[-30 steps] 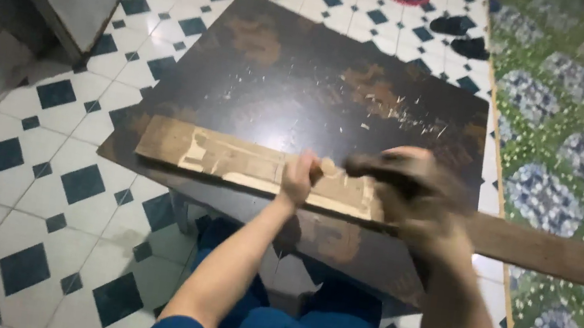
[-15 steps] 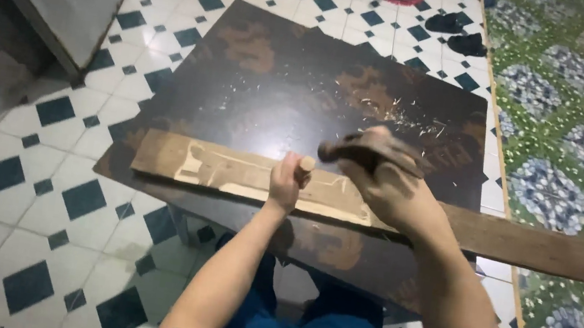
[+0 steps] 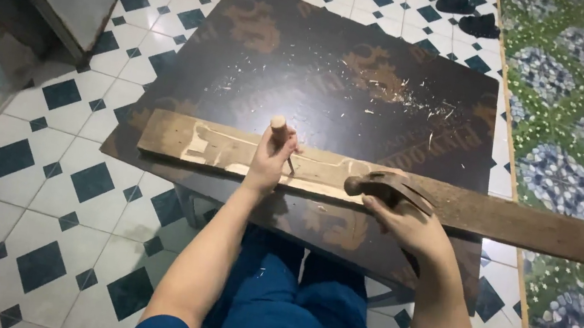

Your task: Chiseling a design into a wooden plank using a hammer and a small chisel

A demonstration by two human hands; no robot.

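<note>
A dark board (image 3: 334, 79) bears a long wooden plank (image 3: 218, 150) and scattered shavings (image 3: 421, 114).

Dark board (image 3: 336, 64) — bare surface from 10 to 2 o'clock of the plank (image 3: 395, 190), scattered wood chips (image 3: 422, 106) only; open passage there. Plank spans the near edge from 9 to 3 o'clock, blocking low crossing. On it: left hand (image 3: 269, 161) gripping an upright chisel (image 3: 282, 136); right hand (image 3: 406, 222) with hammer (image 3: 388, 187) just beside — narrow gap between.

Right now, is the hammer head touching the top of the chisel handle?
No. The hammer in the right hand is low beside the chisel, which the left hand holds on the plank.
</note>
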